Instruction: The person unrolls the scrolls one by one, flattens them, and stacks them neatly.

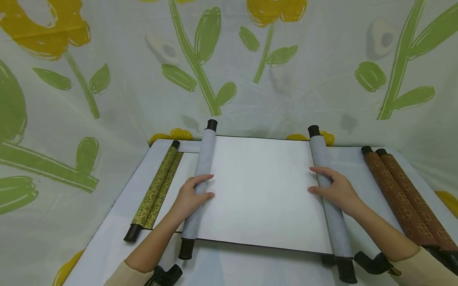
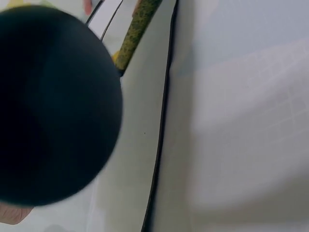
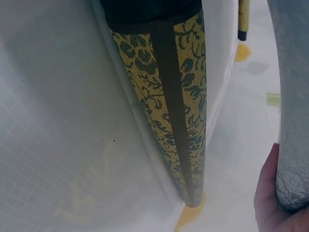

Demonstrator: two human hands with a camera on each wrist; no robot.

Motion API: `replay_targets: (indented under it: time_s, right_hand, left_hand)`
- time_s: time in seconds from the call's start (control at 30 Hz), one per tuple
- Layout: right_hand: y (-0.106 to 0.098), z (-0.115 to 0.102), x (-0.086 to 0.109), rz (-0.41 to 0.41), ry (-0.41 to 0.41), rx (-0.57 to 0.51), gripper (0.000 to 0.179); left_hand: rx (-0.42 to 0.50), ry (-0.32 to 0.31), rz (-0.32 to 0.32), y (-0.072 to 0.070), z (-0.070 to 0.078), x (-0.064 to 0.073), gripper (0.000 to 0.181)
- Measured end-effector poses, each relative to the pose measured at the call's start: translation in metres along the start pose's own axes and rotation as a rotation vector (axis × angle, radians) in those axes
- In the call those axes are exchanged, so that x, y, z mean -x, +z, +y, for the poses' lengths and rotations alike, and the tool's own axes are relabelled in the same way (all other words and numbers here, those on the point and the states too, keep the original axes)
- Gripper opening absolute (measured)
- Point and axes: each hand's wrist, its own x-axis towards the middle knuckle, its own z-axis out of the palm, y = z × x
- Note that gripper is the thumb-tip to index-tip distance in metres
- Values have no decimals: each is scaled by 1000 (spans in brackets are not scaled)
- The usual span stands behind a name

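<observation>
Working from afar, I am seeing the sheet [image 1: 262, 194] lying on the table [image 1: 222, 268], with the left roller [image 1: 205, 159] bordering its left edge and the right roller [image 1: 334, 230] its right. The left hand [image 1: 190, 197] is resting on the left roller, the right hand [image 1: 340, 192] on the right roller. Further left of the sheet, I am finding the left pair of rolls [image 1: 161, 178] lying side by side; further right, the right pair of rolls [image 1: 402, 192]. Behind the sheet, the backdrop [image 1: 257, 107] is rising.

Grey scroll [image 3: 295, 106] partly outside right-wrist view
</observation>
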Motion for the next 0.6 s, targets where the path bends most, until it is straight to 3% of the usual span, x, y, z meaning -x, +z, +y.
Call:
replay_targets:
  time_s: [0.6]
  right_hand:
    - [-5, -1, -2, -16, -61, 43, 55]
  left_hand:
    - [6, 38, -41, -13, -2, 2, 48]
